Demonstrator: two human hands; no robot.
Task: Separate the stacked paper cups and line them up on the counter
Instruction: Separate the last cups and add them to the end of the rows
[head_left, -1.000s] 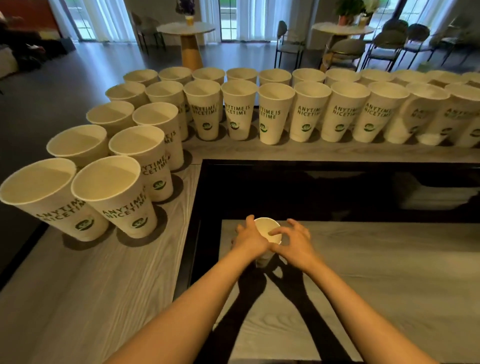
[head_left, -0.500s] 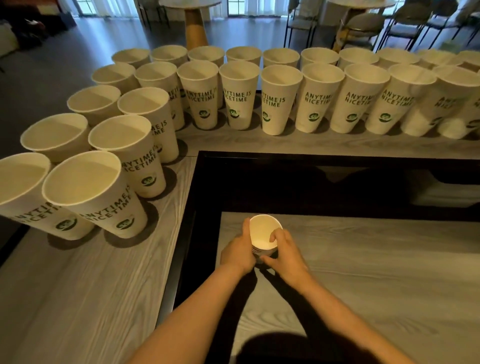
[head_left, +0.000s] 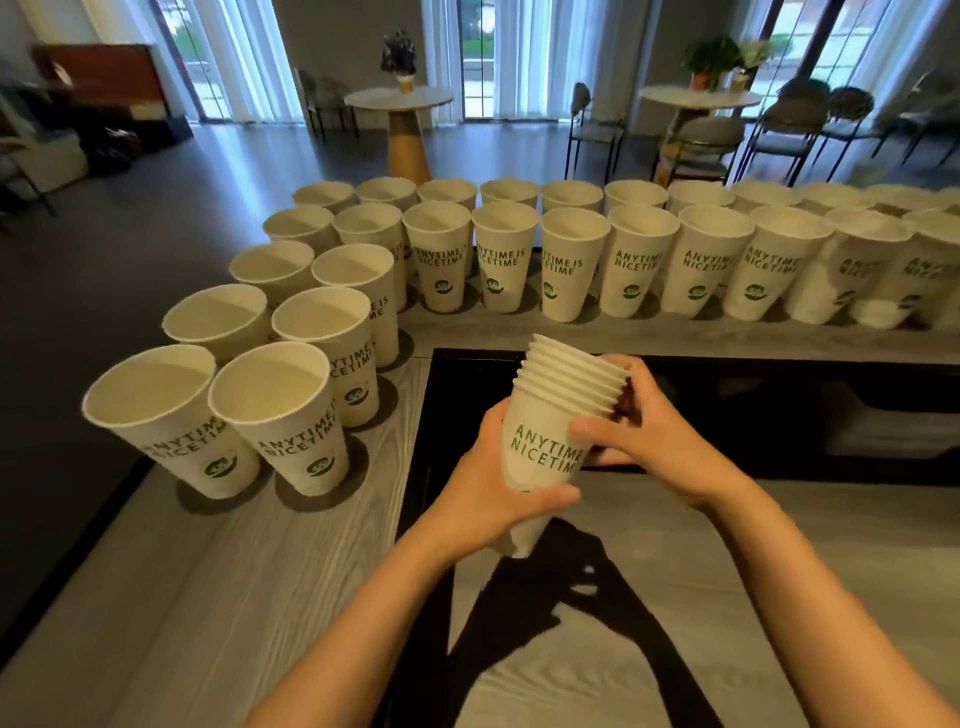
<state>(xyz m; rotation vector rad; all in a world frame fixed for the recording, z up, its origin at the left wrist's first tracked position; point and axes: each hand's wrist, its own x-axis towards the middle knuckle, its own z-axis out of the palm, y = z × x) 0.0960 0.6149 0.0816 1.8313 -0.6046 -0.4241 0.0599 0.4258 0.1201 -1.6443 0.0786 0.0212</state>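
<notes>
A grey wood-grain counter bends in an L around a black-framed recess, with a lower grey surface beneath the person's arms. Beyond it lies a room with tall curtained windows, two round pedestal tables, each carrying a plant, and several dark chairs.

White paper cups printed in green with "ANYTIME IS NICETIME" stand upright in double rows along the counter. On the left arm of the L, eight cups can be counted in four pairs, the nearest pair being the large cup at the outer edge and its neighbour just beside it. Along the far arm, the front row shows about eight cups before the right end blurs, and the back row about ten rims; the exact total there cannot be told.

A nested stack of white paper cups is held in the air above the recess, tilted so its mouths lean up and to the right. About seven rims show stepped at its top. The left hand wraps the lower body of the stack, thumb curled across the front under the print, fingers hidden behind. The right hand grips the upper part, its thumb pressed against the side just below the rims and its fingers curled over the far side of the rims. The shadows of both arms fall on the lower grey surface.
</notes>
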